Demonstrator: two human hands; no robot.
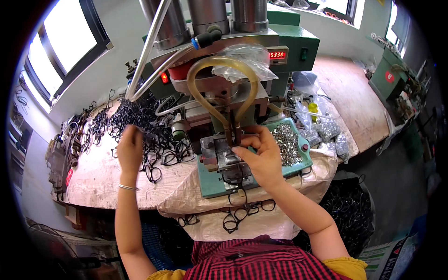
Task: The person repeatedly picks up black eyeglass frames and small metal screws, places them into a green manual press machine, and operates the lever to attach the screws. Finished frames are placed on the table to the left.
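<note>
My right hand (261, 156) is at the metal fixture (217, 154) of a green press machine, under its two thin tubes. Its thumb and forefinger are drawn together beside the tube ends; what they pinch is too small to make out. Black eyeglass frames (238, 197) hang below the fixture, near its front. To the left, my left hand (129, 151) is raised beside a pile of black eyeglass frames (140, 114). Its fingers are curled together, and anything in them is hidden. A bent amber hose (254, 88) loops above the fixture.
A green tray (305, 158) of small metal parts stands right of the fixture. Bagged parts (329, 130) lie beyond it. More black frames (233, 219) lie on the cloth near my lap. Another green machine (392, 77) stands at far right; a dark heap (347, 205) fills a sack below.
</note>
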